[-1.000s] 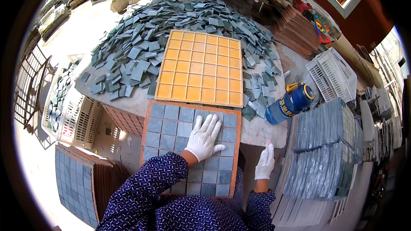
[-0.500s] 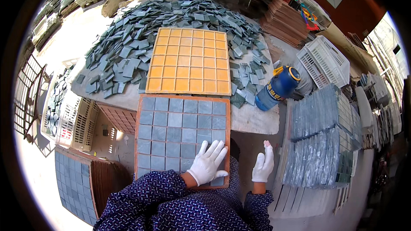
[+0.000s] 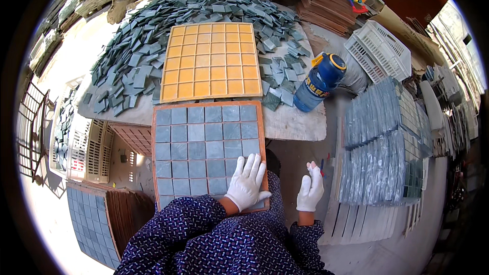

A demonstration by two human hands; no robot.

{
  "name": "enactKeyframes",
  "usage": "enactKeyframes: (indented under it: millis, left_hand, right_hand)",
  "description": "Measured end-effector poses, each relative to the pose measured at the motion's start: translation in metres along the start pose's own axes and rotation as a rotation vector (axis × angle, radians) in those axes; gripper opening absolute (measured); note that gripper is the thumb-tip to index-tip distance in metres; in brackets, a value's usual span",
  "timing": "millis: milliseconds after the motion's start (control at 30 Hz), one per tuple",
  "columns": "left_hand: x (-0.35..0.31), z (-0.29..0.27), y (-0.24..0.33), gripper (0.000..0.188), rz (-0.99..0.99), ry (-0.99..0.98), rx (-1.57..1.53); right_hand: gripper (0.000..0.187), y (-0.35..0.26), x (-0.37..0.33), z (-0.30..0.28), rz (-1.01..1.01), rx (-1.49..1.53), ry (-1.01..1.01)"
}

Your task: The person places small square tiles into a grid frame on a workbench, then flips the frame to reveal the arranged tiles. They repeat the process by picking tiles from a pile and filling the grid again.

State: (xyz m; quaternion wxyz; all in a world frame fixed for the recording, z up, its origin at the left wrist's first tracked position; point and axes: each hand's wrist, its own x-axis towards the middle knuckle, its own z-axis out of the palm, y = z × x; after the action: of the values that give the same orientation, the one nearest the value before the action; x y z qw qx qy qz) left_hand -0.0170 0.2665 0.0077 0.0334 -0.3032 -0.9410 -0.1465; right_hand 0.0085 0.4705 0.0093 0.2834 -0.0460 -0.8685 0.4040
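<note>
My left hand (image 3: 246, 184), in a white glove, lies flat with fingers spread on the lower right of a grid of square blue-grey stone tiles (image 3: 197, 133). The tiles sit in rows in a reddish-brown frame tray (image 3: 263, 137), which rests close against my body. Some tiles under the hand and sleeve are hidden. To the right of the tray, my right hand (image 3: 310, 188) is raised in the air, gloved, with bare fingertips showing; thumb and fingers are apart and nothing is in it. Beyond the tray lies a yellow-orange grid mould (image 3: 211, 61) with vacant cells.
A heap of loose slate tiles (image 3: 137, 56) covers the table (image 3: 300, 130). A blue water bottle (image 3: 320, 82) stands on its right. Wrapped tile stacks (image 3: 374, 147) and a white crate (image 3: 379, 51) are at right. Filled trays (image 3: 91, 224) and crates (image 3: 94, 145) stand at left.
The view has shifted a little, so the table, mould and bottle appear farther left and higher. My left hand stays flat on the tiles; my right hand is still raised beside the tray.
</note>
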Motion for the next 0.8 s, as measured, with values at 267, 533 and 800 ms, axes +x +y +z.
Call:
enactKeyframes:
  millis: [267, 533, 800]
  left_hand:
    - [0.013, 0.01, 0.008, 0.09, 0.134, 0.026, -0.153]
    - [0.04, -0.009, -0.065, 0.072, 0.004, 0.134, 0.033]
    - [-0.093, -0.052, -0.145, 0.076, -0.218, 0.06, 0.19]
  right_hand:
    - [0.035, -0.02, 0.006, -0.005, -0.059, -0.027, -0.068]
    - [0.036, -0.007, 0.008, -0.031, -0.017, -0.06, -0.018]
    - [0.083, -0.039, -0.009, 0.041, -0.508, -0.227, -0.556]
